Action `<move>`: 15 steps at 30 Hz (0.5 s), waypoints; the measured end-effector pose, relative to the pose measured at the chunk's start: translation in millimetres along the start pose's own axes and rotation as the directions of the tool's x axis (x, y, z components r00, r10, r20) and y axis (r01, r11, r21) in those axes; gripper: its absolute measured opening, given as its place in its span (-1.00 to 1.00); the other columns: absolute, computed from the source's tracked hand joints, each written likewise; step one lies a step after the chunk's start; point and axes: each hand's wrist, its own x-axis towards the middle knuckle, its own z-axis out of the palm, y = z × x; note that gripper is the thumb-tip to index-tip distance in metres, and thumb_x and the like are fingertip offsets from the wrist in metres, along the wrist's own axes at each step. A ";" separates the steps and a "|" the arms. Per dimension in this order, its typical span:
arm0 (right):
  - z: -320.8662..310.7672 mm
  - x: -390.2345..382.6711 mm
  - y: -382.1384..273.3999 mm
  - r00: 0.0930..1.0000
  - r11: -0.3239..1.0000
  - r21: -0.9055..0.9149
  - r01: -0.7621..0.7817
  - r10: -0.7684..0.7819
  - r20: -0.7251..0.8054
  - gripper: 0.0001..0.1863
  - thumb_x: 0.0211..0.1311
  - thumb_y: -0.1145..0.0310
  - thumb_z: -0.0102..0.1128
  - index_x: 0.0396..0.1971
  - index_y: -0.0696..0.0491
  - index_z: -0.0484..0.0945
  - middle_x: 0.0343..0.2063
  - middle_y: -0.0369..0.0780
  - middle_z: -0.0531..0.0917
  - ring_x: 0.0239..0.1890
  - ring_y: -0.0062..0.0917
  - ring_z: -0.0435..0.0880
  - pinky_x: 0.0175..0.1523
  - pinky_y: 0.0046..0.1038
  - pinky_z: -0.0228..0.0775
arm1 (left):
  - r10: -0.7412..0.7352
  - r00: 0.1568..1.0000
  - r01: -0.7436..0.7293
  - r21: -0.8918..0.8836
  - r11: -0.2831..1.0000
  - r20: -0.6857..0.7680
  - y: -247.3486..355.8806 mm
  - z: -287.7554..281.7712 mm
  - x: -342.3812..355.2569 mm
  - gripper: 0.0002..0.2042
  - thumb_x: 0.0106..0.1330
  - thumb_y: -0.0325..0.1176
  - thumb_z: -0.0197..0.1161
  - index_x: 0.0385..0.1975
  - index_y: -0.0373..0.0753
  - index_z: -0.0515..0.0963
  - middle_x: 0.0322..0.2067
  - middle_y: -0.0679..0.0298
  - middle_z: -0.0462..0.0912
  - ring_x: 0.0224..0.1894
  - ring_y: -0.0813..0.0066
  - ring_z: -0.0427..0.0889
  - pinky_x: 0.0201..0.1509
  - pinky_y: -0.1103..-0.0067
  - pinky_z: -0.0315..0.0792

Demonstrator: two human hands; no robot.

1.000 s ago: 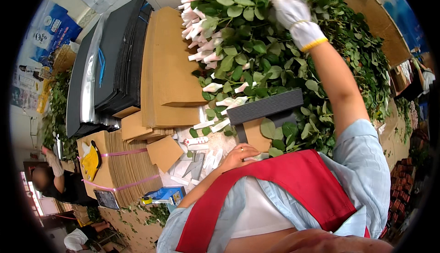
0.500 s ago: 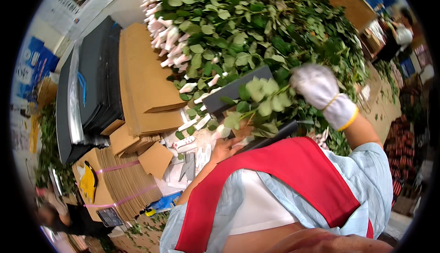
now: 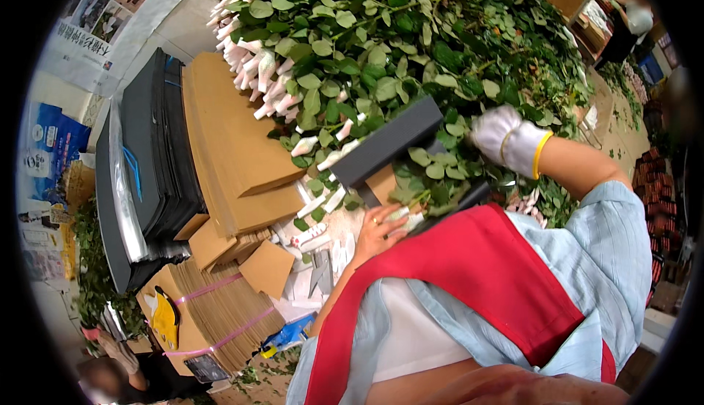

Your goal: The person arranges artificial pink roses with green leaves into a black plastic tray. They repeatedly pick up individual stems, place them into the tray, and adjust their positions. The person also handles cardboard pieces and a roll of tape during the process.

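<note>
My left hand [image 3: 378, 233], bare and wearing a ring, bends its fingers over a white-sleeved rose [image 3: 412, 222] by the red apron [image 3: 455, 258]. Above and right, my gloved right hand [image 3: 504, 140] is curled into the leafy rose stems [image 3: 440, 167]; its fingertips are blurred among leaves. A dark folded board [image 3: 389, 141] lies angled over a tan card [image 3: 381, 185] between the hands and the big leafy pile [image 3: 396, 46]. Pale sleeved flower heads [image 3: 257, 68] line the pile's left side.
Tan sheets [image 3: 227, 126], dark sheets [image 3: 158, 163] and a strapped cardboard stack [image 3: 220, 310] stand left. Grey scissors [image 3: 320, 273] lie on scraps; a yellow object [image 3: 165, 317] sits on the stack. Co-workers appear at upper right [image 3: 632, 16] and lower left [image 3: 110, 361].
The gloved right hand has come down from the top of the pile toward the apron. A leafy stem now lies at my left hand. The view has also shifted.
</note>
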 end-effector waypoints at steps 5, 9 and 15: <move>-92.4 129.9 33.4 0.514 0.905 0.342 0.255 0.173 -0.840 -0.81 0.40 0.36 0.09 -0.07 -0.02 0.60 -0.34 -0.22 0.68 -0.33 -0.37 0.71 -0.20 -0.39 0.62 | -0.311 0.949 0.257 -0.453 0.854 -0.047 3.9 9.8 -0.2 -0.62 0.10 -0.42 0.55 -0.02 -0.08 0.75 0.36 -0.02 0.35 0.37 0.05 0.40 0.39 0.33 0.38; -125.8 215.2 31.7 0.647 0.891 0.452 0.045 0.319 -0.693 -0.75 0.37 0.36 0.10 0.00 -0.06 0.61 -0.12 -0.17 0.73 -0.06 -0.32 0.74 0.05 -0.35 0.60 | -0.268 0.960 0.216 -0.390 0.895 -0.084 4.4 10.2 -2.1 -0.63 0.10 -0.43 0.55 -0.03 -0.07 0.77 0.37 -0.03 0.33 0.36 0.03 0.42 0.39 0.33 0.39; -109.5 65.8 47.5 0.650 0.942 0.322 0.090 0.189 -0.736 -0.73 0.25 0.36 0.18 -0.06 -0.10 0.69 -0.17 -0.17 0.75 -0.16 -0.31 0.76 -0.01 -0.33 0.64 | -0.156 0.987 0.162 -0.207 0.965 0.049 8.7 -8.0 0.6 -0.67 0.11 -0.40 0.55 -0.07 -0.07 0.77 0.29 0.09 0.51 0.40 0.02 0.39 0.38 0.29 0.39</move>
